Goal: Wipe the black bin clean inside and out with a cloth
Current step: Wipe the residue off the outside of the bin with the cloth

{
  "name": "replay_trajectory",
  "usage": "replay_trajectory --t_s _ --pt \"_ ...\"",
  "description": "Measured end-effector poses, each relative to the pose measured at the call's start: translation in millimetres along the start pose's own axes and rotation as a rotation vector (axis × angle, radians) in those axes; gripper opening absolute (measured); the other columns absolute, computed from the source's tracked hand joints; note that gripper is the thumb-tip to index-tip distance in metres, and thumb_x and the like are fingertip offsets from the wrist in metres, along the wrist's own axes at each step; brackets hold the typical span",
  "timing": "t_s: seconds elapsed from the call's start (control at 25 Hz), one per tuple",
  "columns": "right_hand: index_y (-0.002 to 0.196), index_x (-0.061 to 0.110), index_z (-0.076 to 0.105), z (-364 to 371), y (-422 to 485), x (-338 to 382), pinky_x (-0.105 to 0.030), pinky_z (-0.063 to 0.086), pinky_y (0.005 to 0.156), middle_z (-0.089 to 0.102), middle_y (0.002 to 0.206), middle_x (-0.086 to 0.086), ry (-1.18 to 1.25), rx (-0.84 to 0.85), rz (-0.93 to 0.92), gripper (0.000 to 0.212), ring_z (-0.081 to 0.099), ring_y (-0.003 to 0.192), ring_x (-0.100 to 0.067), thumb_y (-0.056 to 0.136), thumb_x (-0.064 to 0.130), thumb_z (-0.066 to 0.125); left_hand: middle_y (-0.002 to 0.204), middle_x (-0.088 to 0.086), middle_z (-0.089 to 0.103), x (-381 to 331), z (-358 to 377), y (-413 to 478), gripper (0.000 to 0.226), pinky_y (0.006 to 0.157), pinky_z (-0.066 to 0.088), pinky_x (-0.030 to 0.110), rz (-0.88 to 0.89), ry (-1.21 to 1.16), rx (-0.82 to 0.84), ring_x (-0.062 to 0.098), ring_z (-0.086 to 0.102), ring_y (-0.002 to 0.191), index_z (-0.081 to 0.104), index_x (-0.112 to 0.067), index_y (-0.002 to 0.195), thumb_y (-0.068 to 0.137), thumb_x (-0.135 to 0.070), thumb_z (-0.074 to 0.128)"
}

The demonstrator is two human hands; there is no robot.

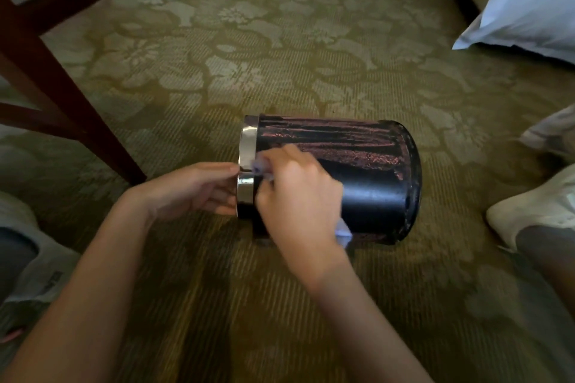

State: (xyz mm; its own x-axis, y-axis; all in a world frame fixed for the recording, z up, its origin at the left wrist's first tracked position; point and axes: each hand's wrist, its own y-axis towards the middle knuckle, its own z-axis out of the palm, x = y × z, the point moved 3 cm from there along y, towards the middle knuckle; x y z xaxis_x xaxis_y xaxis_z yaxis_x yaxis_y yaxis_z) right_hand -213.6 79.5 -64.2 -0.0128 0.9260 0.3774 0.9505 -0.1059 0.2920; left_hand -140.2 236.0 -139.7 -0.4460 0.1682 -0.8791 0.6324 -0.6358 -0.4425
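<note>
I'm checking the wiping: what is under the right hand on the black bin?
A pale blue cloth pokes out beside the right hand, pressed on the round black bin lying sideways. The hand covers most of the cloth.

Your left hand [199, 186], right hand [298, 199] and both forearms are bare. You wear a white trainer [535, 211] under a dark grey trouser leg [543, 246], and a pale grey shoe [40, 270] with dark markings.
</note>
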Motion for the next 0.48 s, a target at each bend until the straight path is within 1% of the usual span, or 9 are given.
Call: replay_trajectory --t_s 0.08,0.16,0.24,0.32,0.36,0.4,0.48 --pt "0.100 0.029 0.069 -17.3 -9.0 -28.3 -0.031 0.048 0.061 0.065 0.097 0.009 -0.031 -0.067 0.083 0.026 0.062 0.091 -0.019 0.077 0.017 0.065 0.126 0.014 0.065 3.4 -1.1 -4.9 0.047 0.085 0.055 0.033 -0.036 0.041 0.111 0.030 0.064 0.113 0.060 -0.024 0.130 0.090 -0.047 0.058" --pt "0.101 0.026 0.070 -23.5 -18.3 -39.9 -0.032 0.049 0.058 0.064 0.096 0.008 -0.048 -0.111 0.139 0.025 0.063 0.088 -0.019 0.078 0.016 0.066 0.130 0.014 0.062 5.7 -2.2 -10.3 0.050 0.088 0.054 0.034 -0.043 0.066 0.165 0.031 0.061 0.117 0.057 -0.023 0.133 0.090 -0.049 0.057" --pt "0.100 0.024 0.069 -13.8 -20.3 -18.1 -0.033 0.052 0.058 0.063 0.096 0.007 -0.036 -0.096 0.090 0.023 0.062 0.088 -0.017 0.080 0.017 0.061 0.128 0.013 0.064 5.8 -1.3 -13.2 0.047 0.086 0.055 0.034 -0.042 0.066 0.158 0.030 0.062 0.115 0.061 -0.022 0.130 0.091 -0.048 0.057" --pt "0.100 0.024 0.068 3.3 -20.6 13.9 -0.033 0.052 0.061 0.062 0.097 0.007 0.016 -0.008 -0.001 0.026 0.060 0.088 -0.014 0.081 0.024 0.051 0.125 0.013 0.066 3.8 -0.3 -12.9 0.041 0.084 0.056 0.035 -0.050 0.085 0.107 0.031 0.064 0.113 0.065 -0.022 0.124 0.092 -0.046 0.056" --pt "0.100 0.025 0.067 9.0 -21.3 23.2 -0.032 0.051 0.062 0.061 0.097 0.008 0.046 0.012 -0.029 0.026 0.059 0.088 -0.013 0.081 0.027 0.050 0.123 0.014 0.067 2.6 -0.9 -12.7 0.039 0.084 0.056 0.036 -0.055 0.103 0.078 0.032 0.064 0.112 0.066 -0.021 0.123 0.094 -0.045 0.054" --pt "0.100 0.027 0.067 9.1 -19.9 22.7 -0.032 0.050 0.062 0.061 0.097 0.009 0.055 0.014 -0.036 0.023 0.058 0.089 -0.012 0.082 0.026 0.053 0.122 0.015 0.067 0.7 -1.2 -12.5 0.037 0.084 0.056 0.037 -0.056 0.117 0.062 0.033 0.064 0.112 0.067 -0.021 0.122 0.096 -0.043 0.052" --pt "0.101 0.032 0.066 -2.1 -17.2 -3.5 -0.033 0.050 0.063 0.062 0.098 0.011 0.021 -0.011 0.040 0.024 0.061 0.091 -0.015 0.081 0.020 0.061 0.120 0.014 0.068 -3.1 -1.2 -14.3 0.035 0.083 0.057 0.035 -0.049 0.142 0.076 0.029 0.066 0.109 0.068 -0.022 0.120 0.096 -0.040 0.050"
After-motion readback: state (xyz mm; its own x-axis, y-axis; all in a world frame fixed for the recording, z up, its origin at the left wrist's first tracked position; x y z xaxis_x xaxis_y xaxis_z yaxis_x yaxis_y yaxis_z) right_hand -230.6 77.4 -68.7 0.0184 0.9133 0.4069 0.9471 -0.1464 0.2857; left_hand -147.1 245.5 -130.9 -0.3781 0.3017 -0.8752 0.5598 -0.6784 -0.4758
